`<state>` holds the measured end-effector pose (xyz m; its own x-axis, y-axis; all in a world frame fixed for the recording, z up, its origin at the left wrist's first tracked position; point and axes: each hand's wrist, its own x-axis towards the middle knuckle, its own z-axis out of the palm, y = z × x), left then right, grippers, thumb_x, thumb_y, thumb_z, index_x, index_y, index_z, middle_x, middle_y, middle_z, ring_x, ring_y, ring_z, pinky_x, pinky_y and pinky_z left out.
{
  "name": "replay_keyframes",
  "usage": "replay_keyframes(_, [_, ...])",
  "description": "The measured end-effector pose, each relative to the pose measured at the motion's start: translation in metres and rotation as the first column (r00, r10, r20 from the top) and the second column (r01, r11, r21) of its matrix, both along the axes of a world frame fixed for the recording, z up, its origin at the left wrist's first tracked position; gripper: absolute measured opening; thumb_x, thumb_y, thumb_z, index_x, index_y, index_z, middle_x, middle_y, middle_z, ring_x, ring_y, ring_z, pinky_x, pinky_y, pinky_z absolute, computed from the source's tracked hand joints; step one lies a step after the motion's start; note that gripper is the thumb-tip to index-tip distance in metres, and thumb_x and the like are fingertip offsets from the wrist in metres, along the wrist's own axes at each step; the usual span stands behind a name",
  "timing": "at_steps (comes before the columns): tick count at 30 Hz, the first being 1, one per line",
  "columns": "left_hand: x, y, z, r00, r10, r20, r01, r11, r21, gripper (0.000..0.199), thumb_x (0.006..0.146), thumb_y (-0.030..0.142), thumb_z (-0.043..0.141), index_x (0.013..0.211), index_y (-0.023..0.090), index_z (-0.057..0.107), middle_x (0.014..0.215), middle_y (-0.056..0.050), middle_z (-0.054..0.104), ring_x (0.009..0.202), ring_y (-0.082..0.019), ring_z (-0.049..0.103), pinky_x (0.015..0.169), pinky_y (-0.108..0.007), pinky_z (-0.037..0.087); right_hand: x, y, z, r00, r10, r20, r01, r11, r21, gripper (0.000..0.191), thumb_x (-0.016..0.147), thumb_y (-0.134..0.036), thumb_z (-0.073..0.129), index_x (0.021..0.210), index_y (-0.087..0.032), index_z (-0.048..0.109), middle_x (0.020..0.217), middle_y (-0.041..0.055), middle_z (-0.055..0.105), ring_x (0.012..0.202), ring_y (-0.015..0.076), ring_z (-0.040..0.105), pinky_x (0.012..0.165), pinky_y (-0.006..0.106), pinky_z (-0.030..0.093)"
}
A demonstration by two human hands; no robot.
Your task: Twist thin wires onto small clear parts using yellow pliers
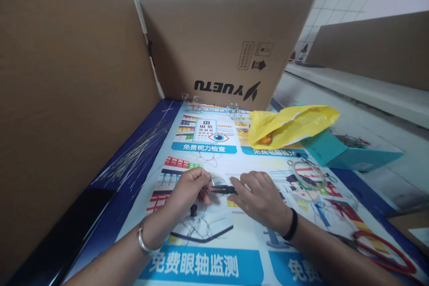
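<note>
My right hand (259,194) is wrapped round a small pair of dark pliers (221,189) whose jaws point left. Thumb and forefinger of my left hand (194,184) pinch a thin piece of wire (212,182) at the tip of the pliers. The wire is small, and its far end is hard to make out. Below the left hand, a tangle of fine wires (197,228) lies on the printed sheet, with a small black object (193,210) and a dark curved strip (204,240) about it.
Long straight wires (137,152) lie at left, beside a black flat object (70,228). A yellow bag (295,125) and a turquoise box (355,157) stand at right. Nearer lie a clear ring (310,176) and red-handled scissors (385,237). Cardboard panels (217,40) wall the back and left.
</note>
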<state>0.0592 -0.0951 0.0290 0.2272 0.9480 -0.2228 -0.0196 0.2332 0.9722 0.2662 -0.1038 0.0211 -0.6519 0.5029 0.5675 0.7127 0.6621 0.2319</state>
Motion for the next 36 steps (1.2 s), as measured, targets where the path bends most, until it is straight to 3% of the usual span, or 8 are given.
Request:
replay_keyframes(7, [0.0016,-0.0039,0.0002,0.999,0.017,0.047,-0.015,0.998,-0.059,0.022,0.080,0.034,0.052,0.069,0.015,0.052,0.059,0.001,0.060,0.040,-0.009,0.058,0.042,-0.018,0.035,-0.0014,-0.0041,0.0012,0.991,0.026,0.132,-0.042,0.991,0.126,0.031,0.084,-0.038,0.054,0.107,-0.017,0.056,0.090,0.0069,0.060,0.081,0.0213,0.048,0.073,0.037,0.033])
replay_keyframes(18, [0.0079,-0.0099,0.0055,0.996,0.015,0.090,-0.007,0.996,-0.087,0.026,0.076,0.039,0.056,0.065,0.016,0.052,0.060,0.001,0.059,0.045,-0.011,0.059,0.042,-0.020,0.038,-0.0016,-0.0034,0.0004,0.990,0.057,0.127,-0.063,0.997,0.047,0.030,0.086,-0.038,0.051,0.108,-0.018,0.056,0.086,0.0072,0.059,0.077,0.0198,0.048,0.070,0.035,0.033])
replay_keyframes(24, [0.0056,-0.0088,0.0058,0.992,0.076,0.105,-0.067,0.995,-0.078,0.025,0.078,0.041,0.055,0.075,0.016,0.055,0.077,-0.005,0.067,0.066,-0.014,0.062,0.050,-0.020,0.042,-0.0008,-0.0033,0.0008,0.991,0.060,0.121,-0.070,0.995,0.077,0.030,0.084,-0.038,0.053,0.107,-0.018,0.056,0.087,0.0071,0.060,0.078,0.0199,0.048,0.070,0.035,0.032])
replay_keyframes(27, [0.0053,-0.0088,0.0044,0.990,0.073,0.117,-0.063,0.994,-0.084,0.027,0.079,0.042,0.055,0.077,0.016,0.057,0.081,-0.006,0.068,0.067,-0.015,0.062,0.051,-0.021,0.043,-0.0004,-0.0032,0.0005,0.991,0.066,0.115,-0.074,0.994,0.075,0.030,0.085,-0.038,0.053,0.107,-0.018,0.056,0.089,0.0074,0.060,0.079,0.0201,0.048,0.071,0.036,0.032])
replay_keyframes(36, [0.0057,-0.0091,0.0042,0.994,0.072,0.079,-0.066,0.995,-0.069,0.026,0.079,0.042,0.054,0.073,0.017,0.053,0.073,-0.004,0.067,0.067,-0.016,0.062,0.050,-0.022,0.042,-0.0012,-0.0029,0.0009,0.992,0.060,0.108,-0.067,0.996,0.065,0.031,0.085,-0.038,0.051,0.107,-0.018,0.056,0.088,0.0072,0.060,0.079,0.0201,0.049,0.071,0.036,0.032])
